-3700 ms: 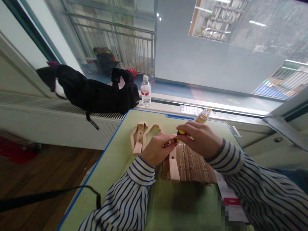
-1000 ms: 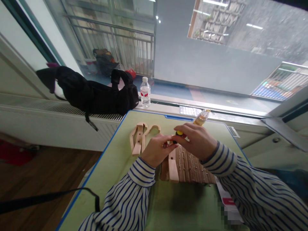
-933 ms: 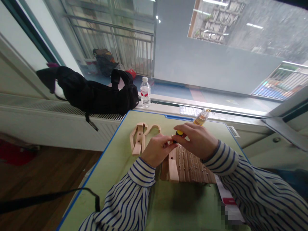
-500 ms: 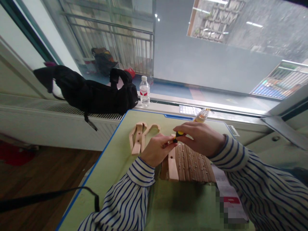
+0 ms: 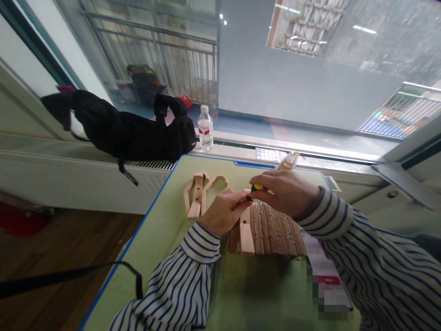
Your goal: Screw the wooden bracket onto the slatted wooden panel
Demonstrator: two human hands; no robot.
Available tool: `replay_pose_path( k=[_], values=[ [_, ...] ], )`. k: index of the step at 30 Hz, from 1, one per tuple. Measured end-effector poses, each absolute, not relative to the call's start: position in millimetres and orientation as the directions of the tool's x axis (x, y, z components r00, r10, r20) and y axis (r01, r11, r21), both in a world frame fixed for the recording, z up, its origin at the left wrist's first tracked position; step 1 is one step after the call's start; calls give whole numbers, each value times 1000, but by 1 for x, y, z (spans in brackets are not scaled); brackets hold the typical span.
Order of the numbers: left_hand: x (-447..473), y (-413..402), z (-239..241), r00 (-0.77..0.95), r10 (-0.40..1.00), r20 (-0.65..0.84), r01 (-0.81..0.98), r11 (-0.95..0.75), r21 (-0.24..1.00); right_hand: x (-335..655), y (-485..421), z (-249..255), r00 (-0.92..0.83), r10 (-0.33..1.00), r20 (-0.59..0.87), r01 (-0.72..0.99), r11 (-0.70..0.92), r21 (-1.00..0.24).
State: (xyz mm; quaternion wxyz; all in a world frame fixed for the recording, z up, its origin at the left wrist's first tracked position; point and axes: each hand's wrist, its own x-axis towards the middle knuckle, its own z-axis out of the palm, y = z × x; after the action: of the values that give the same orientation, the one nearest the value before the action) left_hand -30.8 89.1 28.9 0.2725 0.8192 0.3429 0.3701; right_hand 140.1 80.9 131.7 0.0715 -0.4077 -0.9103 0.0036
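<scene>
A slatted wooden panel (image 5: 272,230) with small holes lies on the green desk (image 5: 165,248). My right hand (image 5: 285,193) is closed round a screwdriver with a yellow and black handle (image 5: 255,188), held upright over the panel's far left corner. My left hand (image 5: 223,214) is closed in a pinch right below the handle, at the tool's tip; what its fingers pinch is hidden. Both wrists wear blue-striped sleeves.
Curved wooden pieces (image 5: 198,195) lie left of my hands. A small amber bottle (image 5: 288,160) stands at the desk's far edge. A water bottle (image 5: 205,128) and a black bag (image 5: 131,133) rest on the sill. Printed paper (image 5: 320,271) lies right of the panel. A black strap (image 5: 69,276) crosses lower left.
My hands stay together at the panel's corner; the right hand has turned slightly on the screwdriver handle. The view has shifted a little.
</scene>
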Motion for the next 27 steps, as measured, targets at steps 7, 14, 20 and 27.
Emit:
replay_pose_path(
  k=[7,14,20,27],
  values=[
    [-31,88,28,474,774,419,395,-613,685,140,78,129,-633,760,148,758,647,-77],
    [-30,87,27,377,814,442,460,-578,674,137,78,131,-622,771,140,772,633,-59],
    [-30,89,27,357,823,442,465,-567,680,138,78,132,-603,788,123,786,614,-77],
    [-32,90,24,371,821,434,438,-567,697,143,79,127,-662,729,176,708,685,-172]
  ],
)
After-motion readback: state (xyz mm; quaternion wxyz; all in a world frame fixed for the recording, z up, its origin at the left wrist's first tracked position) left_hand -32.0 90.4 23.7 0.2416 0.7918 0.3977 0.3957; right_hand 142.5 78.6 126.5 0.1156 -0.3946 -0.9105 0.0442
